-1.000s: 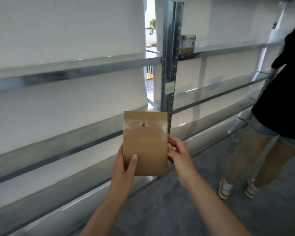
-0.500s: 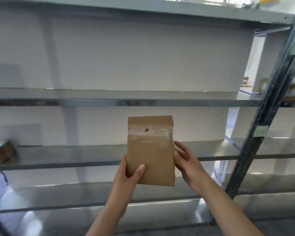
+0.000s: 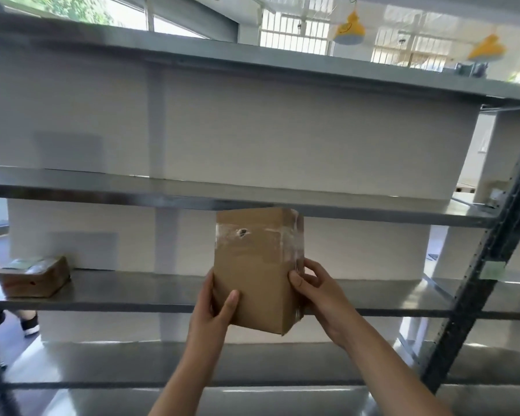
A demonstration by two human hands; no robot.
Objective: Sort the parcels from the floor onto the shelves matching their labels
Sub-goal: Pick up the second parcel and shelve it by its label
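Both hands (image 3: 213,307) round unlabelled taped parcel (image 3: 254,271).

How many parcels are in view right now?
2 for certain. One brown parcel is held upright in both hands, left hand and right hand. Another parcel lies at the shelf's far left. Something boxlike at far right is too blurred to count.

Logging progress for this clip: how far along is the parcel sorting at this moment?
Early to midway, apparently. Done: one wrapped parcel already lies on the middle shelf at left. In hand: a brown cardboard parcel, held upright in front of the shelves by the left hand and right hand. Left: shelving it; its label and the floor's remaining parcels aren't visible.
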